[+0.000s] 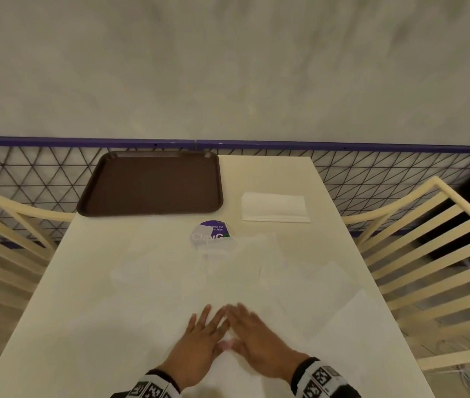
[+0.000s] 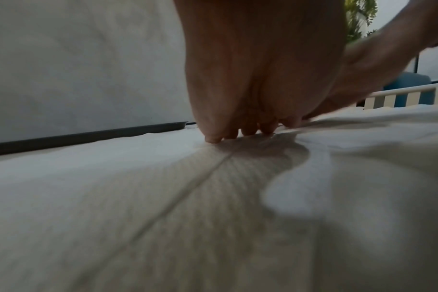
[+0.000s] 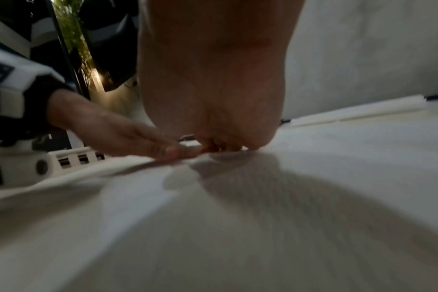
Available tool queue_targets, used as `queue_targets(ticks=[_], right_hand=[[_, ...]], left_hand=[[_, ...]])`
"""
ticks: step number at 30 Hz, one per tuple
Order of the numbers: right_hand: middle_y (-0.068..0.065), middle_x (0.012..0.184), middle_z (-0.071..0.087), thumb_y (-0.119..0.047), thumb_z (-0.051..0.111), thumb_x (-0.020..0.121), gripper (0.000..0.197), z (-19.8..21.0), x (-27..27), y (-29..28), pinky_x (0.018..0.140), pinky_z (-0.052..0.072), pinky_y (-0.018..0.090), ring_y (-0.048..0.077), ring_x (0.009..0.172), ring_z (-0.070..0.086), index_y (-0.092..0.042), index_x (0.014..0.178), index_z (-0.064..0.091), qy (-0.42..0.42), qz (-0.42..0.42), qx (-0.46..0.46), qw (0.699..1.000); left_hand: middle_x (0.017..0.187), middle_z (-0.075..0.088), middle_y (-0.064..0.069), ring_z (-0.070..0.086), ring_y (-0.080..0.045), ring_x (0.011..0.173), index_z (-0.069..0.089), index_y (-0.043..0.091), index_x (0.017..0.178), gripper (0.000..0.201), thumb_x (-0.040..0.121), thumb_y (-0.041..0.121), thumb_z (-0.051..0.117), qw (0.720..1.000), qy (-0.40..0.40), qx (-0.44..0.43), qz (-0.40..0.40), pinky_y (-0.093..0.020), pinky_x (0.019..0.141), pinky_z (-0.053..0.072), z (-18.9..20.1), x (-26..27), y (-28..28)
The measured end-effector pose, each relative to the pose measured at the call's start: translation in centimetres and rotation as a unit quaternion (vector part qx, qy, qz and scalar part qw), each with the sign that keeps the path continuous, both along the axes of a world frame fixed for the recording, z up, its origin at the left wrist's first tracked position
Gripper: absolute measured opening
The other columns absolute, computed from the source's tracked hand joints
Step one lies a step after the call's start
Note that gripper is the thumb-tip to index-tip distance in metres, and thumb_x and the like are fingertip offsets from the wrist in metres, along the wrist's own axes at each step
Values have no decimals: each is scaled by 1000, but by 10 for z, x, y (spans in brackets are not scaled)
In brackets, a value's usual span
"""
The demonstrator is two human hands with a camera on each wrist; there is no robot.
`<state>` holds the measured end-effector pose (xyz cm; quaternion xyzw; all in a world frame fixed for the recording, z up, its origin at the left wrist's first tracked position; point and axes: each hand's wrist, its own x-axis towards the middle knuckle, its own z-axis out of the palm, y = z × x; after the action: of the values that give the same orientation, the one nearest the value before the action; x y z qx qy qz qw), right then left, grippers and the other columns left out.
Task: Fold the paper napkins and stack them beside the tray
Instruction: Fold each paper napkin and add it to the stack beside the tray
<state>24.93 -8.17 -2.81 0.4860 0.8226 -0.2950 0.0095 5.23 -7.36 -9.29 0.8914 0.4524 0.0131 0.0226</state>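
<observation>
Here both hands lie flat, fingers straight, on an unfolded paper napkin (image 1: 228, 285) at the near end of the white table (image 1: 98, 311): left hand (image 1: 199, 344) beside right hand (image 1: 259, 340), fingertips meeting. Farther off, a stack of folded napkins (image 1: 275, 207) sits just right of the brown tray (image 1: 150, 183).

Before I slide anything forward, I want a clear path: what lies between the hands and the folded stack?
In the head view, loose unfolded napkins lie spread between the hands and the folded stack.
</observation>
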Motion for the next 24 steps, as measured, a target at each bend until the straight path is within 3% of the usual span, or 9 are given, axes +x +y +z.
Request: queue_targets(ticks=[3,6,8,10,12,16,19,21,24], right_hand=[[-8,154,-19,-68,-3,78,85,-10,8,-5,114,-14,30,8,139,-23,-19,147,-11,-62,31,-9,998],[-11,152,-17,-66,-6,81,78,-19,32,-9,111,-18,26,9,143,-12,-23,146,-7,-100,12,34,994],[-6,155,-1,-59,4,94,65,-22,46,-17,111,-6,27,13,143,15,-20,146,4,-132,-42,19,990],[0,157,2,-54,13,96,61,-33,52,-19,110,2,30,13,142,16,-20,147,8,-169,-56,35,983],[2,157,-3,-53,13,96,63,-43,54,-21,111,2,31,16,145,-1,-17,147,5,-163,-62,87,981],[3,158,-4,-53,12,97,62,-45,53,-17,111,0,32,16,145,-6,-18,147,4,-192,-50,110,974],[2,158,-4,-53,12,96,62,-44,52,-17,111,1,32,16,145,-6,-19,148,5,-228,-43,94,968],[3,158,-4,-53,12,96,62,-43,53,-15,111,0,32,16,145,-6,-19,148,4,-233,-41,90,967],[3,158,-4,-54,12,96,63,-41,52,-18,112,-2,33,16,145,-6,-19,148,4,-256,-36,83,962]], left_hand=[[158,-6,0,-6,-26,145,1,22,148,55,99,46,5,1000,6,7,-2,-33,114,1,-4,-4,0],[158,-6,1,21,-22,139,2,20,149,56,99,45,4,999,20,-34,11,-28,112,20,3,-21,0],[158,4,5,34,-12,128,19,26,148,53,100,44,5,998,36,-57,12,-29,114,5,9,-40,-2],[145,42,9,48,-15,121,52,27,129,58,100,44,4,998,47,-41,5,-30,113,0,16,-55,-3],[116,67,8,65,-16,105,72,25,100,70,99,45,4,999,50,-9,-8,-32,107,16,28,-61,2],[67,70,8,67,-9,68,67,21,54,49,76,52,37,997,-50,-25,60,-23,81,36,57,-41,37],[111,65,1,58,-17,106,68,15,102,33,78,37,63,979,-142,-117,84,-18,93,32,72,-18,69],[139,41,1,37,-20,129,43,17,136,66,78,31,70,970,-95,-208,87,-27,105,28,77,-4,87],[137,39,-1,35,-22,125,30,20,140,86,70,40,76,974,24,-198,105,-34,103,30,84,11,102]])
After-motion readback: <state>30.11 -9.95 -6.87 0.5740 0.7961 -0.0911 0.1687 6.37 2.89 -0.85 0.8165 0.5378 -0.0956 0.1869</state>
